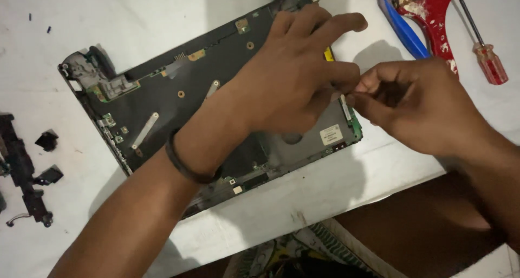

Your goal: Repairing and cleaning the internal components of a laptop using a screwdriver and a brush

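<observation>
A dismantled laptop base (162,94), dark with green circuit board edges and small metal strips, lies tilted on a white table (336,180). My left hand (292,72), with a black band on its wrist, rests flat over the right half of the base, thumb and forefinger meeting near the right edge. My right hand (411,102) is pinched against those fingertips at the base's right edge, above a green board strip (355,123). Whatever small part is between the fingers is hidden.
A red-handled screwdriver (487,58) and a red paint-flecked tool on a blue piece (420,10) lie at the top right. Black plastic parts (27,169) sit at the left edge. The table's front edge runs diagonally, with a patterned mat (314,251) below.
</observation>
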